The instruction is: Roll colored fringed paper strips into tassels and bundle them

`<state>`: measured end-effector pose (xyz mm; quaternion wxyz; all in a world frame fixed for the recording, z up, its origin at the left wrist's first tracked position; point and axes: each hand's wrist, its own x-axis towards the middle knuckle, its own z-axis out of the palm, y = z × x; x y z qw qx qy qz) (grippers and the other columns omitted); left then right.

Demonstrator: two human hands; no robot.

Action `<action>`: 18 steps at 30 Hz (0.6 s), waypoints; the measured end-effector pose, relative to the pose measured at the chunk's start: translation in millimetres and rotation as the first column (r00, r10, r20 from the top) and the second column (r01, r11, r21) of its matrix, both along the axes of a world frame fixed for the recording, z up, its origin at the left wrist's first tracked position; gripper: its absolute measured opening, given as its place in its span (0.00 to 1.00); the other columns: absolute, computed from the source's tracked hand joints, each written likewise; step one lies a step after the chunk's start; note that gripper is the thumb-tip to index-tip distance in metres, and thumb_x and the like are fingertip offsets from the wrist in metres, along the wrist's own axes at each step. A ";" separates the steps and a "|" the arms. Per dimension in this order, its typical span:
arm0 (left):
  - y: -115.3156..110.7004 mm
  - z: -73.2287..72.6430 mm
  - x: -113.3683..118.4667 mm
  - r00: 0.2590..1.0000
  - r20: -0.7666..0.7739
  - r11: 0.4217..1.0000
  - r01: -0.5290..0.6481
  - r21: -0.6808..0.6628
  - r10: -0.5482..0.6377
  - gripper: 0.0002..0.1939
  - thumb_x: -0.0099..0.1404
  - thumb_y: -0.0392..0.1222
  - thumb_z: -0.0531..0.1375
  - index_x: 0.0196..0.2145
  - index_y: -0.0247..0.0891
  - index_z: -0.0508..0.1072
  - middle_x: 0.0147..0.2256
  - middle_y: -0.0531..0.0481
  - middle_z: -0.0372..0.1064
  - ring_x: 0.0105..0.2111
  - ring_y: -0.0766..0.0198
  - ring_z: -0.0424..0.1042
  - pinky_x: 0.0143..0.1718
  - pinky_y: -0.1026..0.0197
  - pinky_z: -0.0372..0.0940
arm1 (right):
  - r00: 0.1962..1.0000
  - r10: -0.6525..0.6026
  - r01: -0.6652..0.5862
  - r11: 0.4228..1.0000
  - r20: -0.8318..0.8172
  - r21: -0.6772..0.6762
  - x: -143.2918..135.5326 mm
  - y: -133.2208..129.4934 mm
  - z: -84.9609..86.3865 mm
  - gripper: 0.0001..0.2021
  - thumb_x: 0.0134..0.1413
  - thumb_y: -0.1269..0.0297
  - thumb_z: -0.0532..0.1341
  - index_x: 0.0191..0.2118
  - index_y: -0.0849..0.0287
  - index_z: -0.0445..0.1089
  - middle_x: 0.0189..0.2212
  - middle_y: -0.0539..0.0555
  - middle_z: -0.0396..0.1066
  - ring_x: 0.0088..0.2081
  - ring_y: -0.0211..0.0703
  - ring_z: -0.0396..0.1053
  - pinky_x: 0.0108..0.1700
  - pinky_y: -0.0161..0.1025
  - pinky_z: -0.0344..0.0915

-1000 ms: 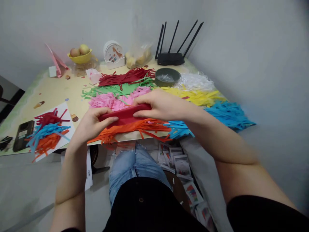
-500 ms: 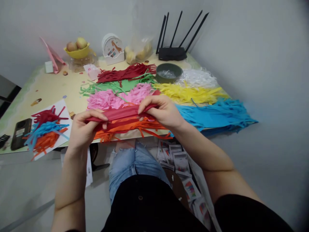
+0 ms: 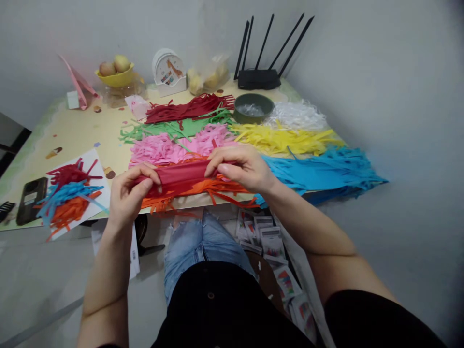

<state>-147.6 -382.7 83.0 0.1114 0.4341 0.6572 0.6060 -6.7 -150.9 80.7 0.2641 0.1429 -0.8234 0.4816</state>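
A dark red strip of thin sheet material (image 3: 183,175) stretches between my hands above the table's front edge. My left hand (image 3: 128,191) pinches its left end, and my right hand (image 3: 241,166) pinches the right end. Both hands are closed, thumbs toward me. Under the strip lies an orange fringed pile (image 3: 224,186), partly hidden by it. Just beyond are pink fringed strips (image 3: 155,149). To the right of my right hand spreads a blue fringed pile (image 3: 315,174).
Yellow (image 3: 290,139), white (image 3: 299,116), green (image 3: 174,128) and red (image 3: 190,107) fringe piles cover the table behind. A green bowl (image 3: 253,107) and black router (image 3: 259,79) stand farther back. At left are a phone (image 3: 32,200) and white paper (image 3: 96,183) with coloured tassels.
The red strip between my hands has opened out broader and flatter, and its lower edge hangs over the orange pile. My hands have shifted only slightly.
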 end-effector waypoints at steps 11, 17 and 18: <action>4.9 0.9 13.3 0.860 -0.432 0.941 -0.333 -0.068 0.273 0.13 0.62 0.41 0.67 0.45 0.41 0.75 0.39 0.50 0.76 0.36 0.64 0.74 0.38 0.63 0.68 | 0.937 -0.346 0.341 0.936 0.052 0.092 10.5 -18.1 3.6 0.10 0.60 0.66 0.63 0.47 0.57 0.73 0.44 0.55 0.78 0.41 0.43 0.76 0.45 0.38 0.70; 2.3 -0.6 11.8 0.961 -0.170 0.972 -0.229 -0.047 0.218 0.08 0.63 0.42 0.68 0.33 0.39 0.73 0.30 0.53 0.74 0.29 0.65 0.77 0.33 0.65 0.71 | 0.948 -0.305 0.310 0.949 0.096 -0.049 9.7 -18.8 6.6 0.04 0.57 0.65 0.66 0.35 0.59 0.73 0.31 0.51 0.76 0.32 0.39 0.73 0.37 0.35 0.69; 1.8 -1.3 11.5 0.980 -0.074 0.981 -0.189 -0.035 0.186 0.09 0.62 0.43 0.68 0.34 0.39 0.72 0.29 0.53 0.74 0.28 0.64 0.78 0.32 0.64 0.72 | 0.960 -0.261 0.272 0.956 0.102 -0.109 9.3 -18.8 5.8 0.04 0.57 0.65 0.66 0.35 0.59 0.73 0.30 0.50 0.76 0.31 0.37 0.73 0.36 0.34 0.70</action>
